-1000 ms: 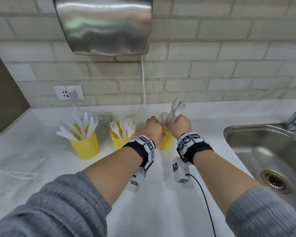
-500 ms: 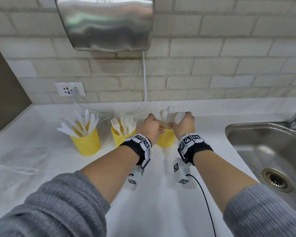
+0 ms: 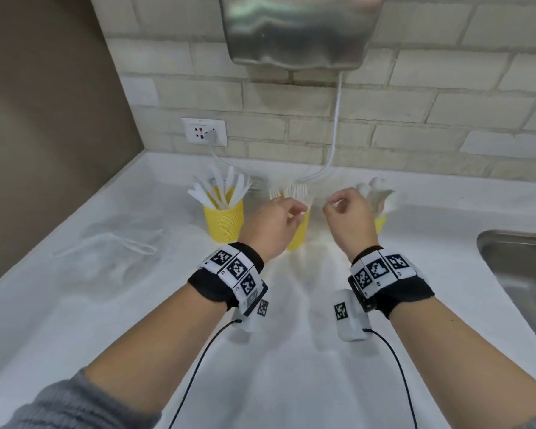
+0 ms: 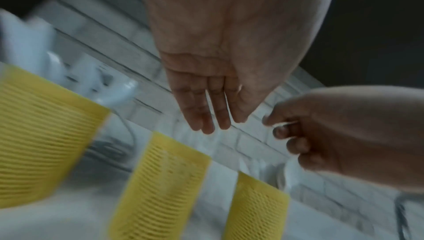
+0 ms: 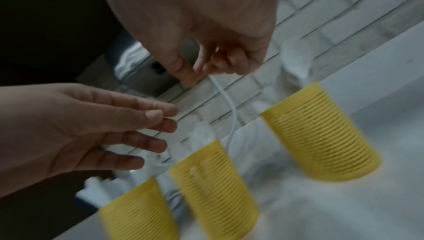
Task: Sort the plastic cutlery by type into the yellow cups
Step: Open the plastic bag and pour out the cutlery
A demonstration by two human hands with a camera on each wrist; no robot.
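Both hands hover empty over the white bench: the left hand (image 3: 273, 224) has its fingers straight and relaxed, the right hand (image 3: 350, 221) has them loosely curled on nothing. Three yellow cups (image 3: 223, 222) stand in a row near the bench's back edge, holding knives (image 3: 220, 188), forks (image 3: 294, 191) and spoons (image 3: 375, 193).

Hands covering two cups; wrist views smeared

The left hand (image 3: 271, 226) is hiding most of the middle yellow cup (image 3: 298, 235) and its forks (image 3: 294, 191), while the right hand (image 3: 348, 222) is covering nearly all of the right yellow cup (image 3: 380, 223). The spoons (image 3: 375, 193) are blurring into a white smear. The sink (image 3: 514, 261) is running off the right edge, the hand dryer (image 3: 300, 29) off the top.
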